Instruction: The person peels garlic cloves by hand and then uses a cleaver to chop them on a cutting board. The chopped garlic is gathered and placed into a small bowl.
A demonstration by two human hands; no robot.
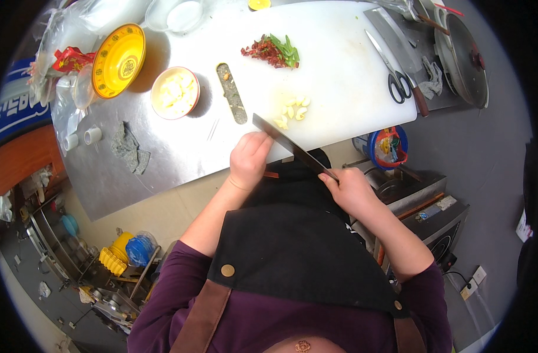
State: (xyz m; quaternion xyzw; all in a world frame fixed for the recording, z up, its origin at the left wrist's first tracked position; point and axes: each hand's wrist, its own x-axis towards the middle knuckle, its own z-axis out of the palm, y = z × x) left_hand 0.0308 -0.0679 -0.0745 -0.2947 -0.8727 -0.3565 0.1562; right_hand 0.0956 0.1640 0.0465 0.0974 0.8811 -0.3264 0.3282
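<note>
My right hand (353, 189) grips a kitchen knife (291, 145) with a wide blade, its handle hidden in the fist. The blade points up and left over the near edge of a white cutting board (348, 84). Beside the blade, my left hand (250, 154) has its fingers curled down at that edge; whether anything is pinched under them is hidden. Just beyond the blade lie several peeled garlic cloves (291, 109). Farther back is a pile of chopped dried red chillies (265, 52), with cut green pieces (288, 49) against its right side.
Scissors (392, 73) and a cleaver (397, 39) lie at the board's right. A bowl of pale pieces (176, 92), a yellow bowl (119, 61) and a grey cloth (130, 148) are on the left. A lidded pan (465, 59) stands far right, with a blue bucket (400, 132) below the board.
</note>
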